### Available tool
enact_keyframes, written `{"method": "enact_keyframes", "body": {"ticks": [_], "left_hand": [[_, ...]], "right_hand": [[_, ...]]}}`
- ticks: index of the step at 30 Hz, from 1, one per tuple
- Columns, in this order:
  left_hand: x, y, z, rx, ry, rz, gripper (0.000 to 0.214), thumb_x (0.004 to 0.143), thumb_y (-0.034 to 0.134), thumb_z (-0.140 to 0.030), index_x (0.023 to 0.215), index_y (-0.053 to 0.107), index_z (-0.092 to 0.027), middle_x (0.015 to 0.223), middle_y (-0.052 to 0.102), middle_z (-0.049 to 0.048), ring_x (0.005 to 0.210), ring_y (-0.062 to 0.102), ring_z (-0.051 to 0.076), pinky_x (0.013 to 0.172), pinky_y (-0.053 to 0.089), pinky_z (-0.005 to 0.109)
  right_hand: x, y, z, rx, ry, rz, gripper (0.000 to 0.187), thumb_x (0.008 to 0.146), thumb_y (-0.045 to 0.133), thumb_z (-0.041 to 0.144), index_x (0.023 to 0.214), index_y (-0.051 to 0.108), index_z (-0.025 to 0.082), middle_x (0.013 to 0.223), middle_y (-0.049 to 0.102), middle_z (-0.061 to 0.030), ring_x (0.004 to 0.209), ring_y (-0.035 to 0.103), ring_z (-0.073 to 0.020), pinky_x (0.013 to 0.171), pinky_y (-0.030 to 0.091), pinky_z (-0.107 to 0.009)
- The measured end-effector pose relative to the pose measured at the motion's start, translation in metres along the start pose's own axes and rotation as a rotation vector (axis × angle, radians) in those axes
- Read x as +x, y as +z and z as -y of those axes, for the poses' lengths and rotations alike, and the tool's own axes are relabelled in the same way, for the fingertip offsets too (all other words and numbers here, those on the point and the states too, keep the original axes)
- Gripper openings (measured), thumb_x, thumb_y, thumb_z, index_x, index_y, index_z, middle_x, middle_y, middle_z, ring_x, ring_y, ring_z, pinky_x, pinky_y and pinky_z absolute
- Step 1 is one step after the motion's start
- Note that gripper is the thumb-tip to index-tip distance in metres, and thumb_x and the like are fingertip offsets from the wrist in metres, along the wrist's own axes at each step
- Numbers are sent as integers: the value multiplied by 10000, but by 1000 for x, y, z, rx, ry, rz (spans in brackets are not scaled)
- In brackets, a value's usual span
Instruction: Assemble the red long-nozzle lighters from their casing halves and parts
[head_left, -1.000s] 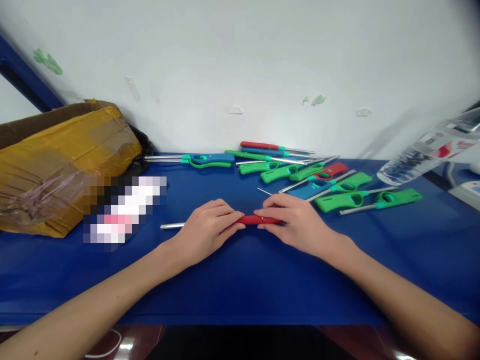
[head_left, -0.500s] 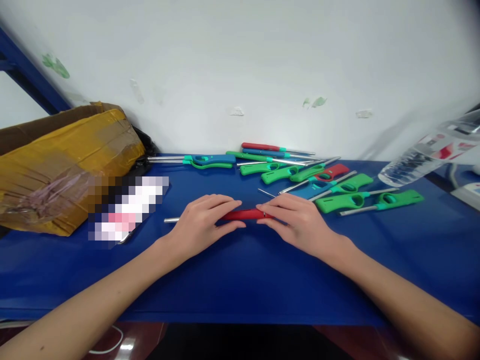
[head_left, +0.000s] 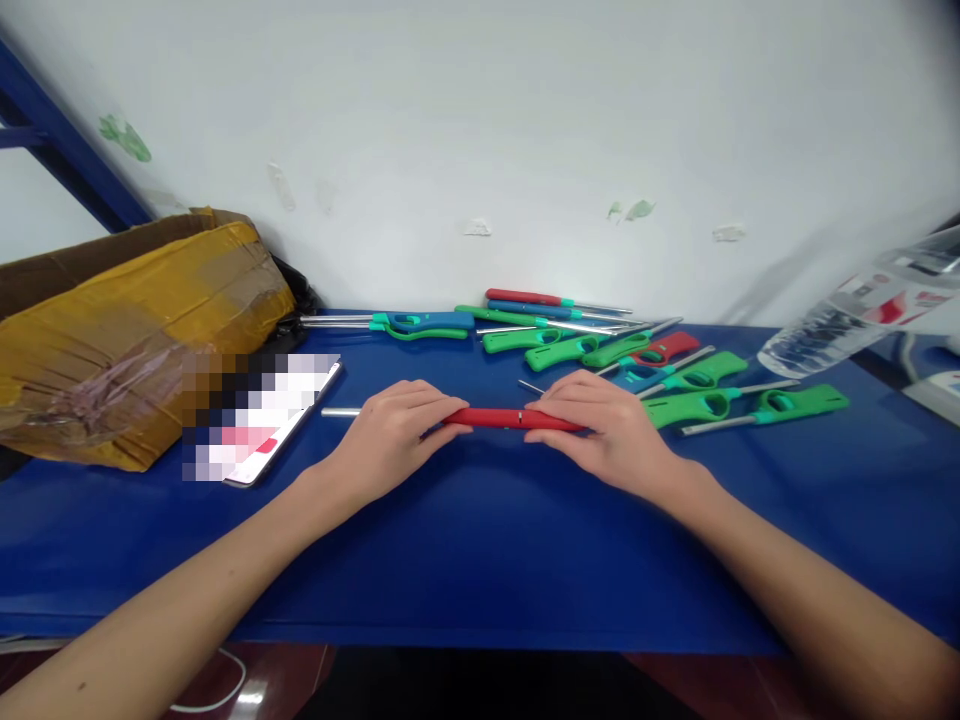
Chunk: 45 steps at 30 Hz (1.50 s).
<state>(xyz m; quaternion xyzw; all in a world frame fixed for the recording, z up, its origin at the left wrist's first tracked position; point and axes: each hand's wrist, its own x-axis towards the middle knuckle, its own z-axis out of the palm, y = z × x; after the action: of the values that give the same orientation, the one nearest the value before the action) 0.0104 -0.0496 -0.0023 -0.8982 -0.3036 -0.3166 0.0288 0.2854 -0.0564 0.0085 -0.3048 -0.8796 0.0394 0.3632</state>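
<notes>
A red long-necked lighter lies level across both hands, its metal tube pointing left. My left hand is closed around the front of the lighter, and the tube's end shows beyond the knuckles. Thumb and fingers of my right hand pinch the handle's other end. Between the hands the middle of the red handle shows, with a small slot in it. Behind my right hand several more lighters lie in a loose pile, among them a green lighter and a red lighter near the wall.
A taped cardboard box stands at the left, with a phone beside it on the blue table. A blue lighter rests near the wall. A plastic water bottle is at the right.
Both hands have brought the red lighter slightly up in view, and more of its handle now shows between them. My right hand has shifted a little to the right along it.
</notes>
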Motion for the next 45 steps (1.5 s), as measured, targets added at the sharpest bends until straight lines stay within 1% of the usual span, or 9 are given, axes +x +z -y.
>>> {"method": "enact_keyframes", "body": {"ticks": [4,8,15,19,22,27,33,38,45], "left_hand": [[1,0,1,72,32,-17,277,944,592,-344,1137,658,-157,993,734,87,902,666,206,817,530,358],[5,1,-4,194,102,-9,478,909,638,-384,1310,549,-139,1187,676,140,1058,623,260,887,496,400],[8,8,-11,305,216,53,337,988,512,-255,1297,537,-123,1116,700,129,972,646,221,822,495,346],[7,8,-11,248,199,75,311,997,485,-236,1274,556,-115,1064,706,125,923,656,210,791,514,339],[6,6,-10,181,149,85,321,1015,438,-251,1280,558,-117,1072,706,134,897,655,203,778,531,346],[4,5,-9,54,77,93,309,1007,463,-279,1230,597,-114,1082,717,125,902,666,207,798,545,358],[2,3,4,75,3,77,381,962,544,-404,1194,643,-118,1001,741,126,851,699,226,753,562,360],[1,0,14,99,60,63,260,986,511,-292,1124,671,-140,981,750,95,814,699,193,730,553,331],[3,-4,11,104,291,-114,317,931,602,-174,1244,564,-147,1002,740,101,883,681,197,771,560,349]], "right_hand": [[2,1,4,31,102,58,163,872,687,326,929,761,192,779,724,-49,705,580,-181,676,497,-325],[5,7,6,182,406,72,203,857,678,375,917,764,202,784,728,-33,675,615,-169,621,486,-290],[13,13,7,617,781,214,400,917,538,467,1067,698,132,647,704,-18,613,661,-171,605,510,-278],[9,9,8,444,628,165,411,986,416,442,1044,706,157,793,753,-59,758,701,-204,727,543,-329],[3,10,6,153,306,79,342,902,604,433,1133,689,195,1098,736,-90,1017,674,-258,891,536,-403],[-2,12,1,17,10,68,264,924,614,292,1155,701,199,1045,759,-86,967,705,-233,934,545,-419],[-3,7,-2,22,72,91,287,900,650,280,1176,706,224,1062,763,-75,961,724,-242,881,579,-397],[0,2,-3,120,218,97,277,851,696,290,1117,736,226,1077,759,-74,982,720,-259,898,573,-398],[11,-12,2,926,744,294,430,890,598,477,1189,648,172,1002,743,-97,796,719,-203,577,574,-263]]}}
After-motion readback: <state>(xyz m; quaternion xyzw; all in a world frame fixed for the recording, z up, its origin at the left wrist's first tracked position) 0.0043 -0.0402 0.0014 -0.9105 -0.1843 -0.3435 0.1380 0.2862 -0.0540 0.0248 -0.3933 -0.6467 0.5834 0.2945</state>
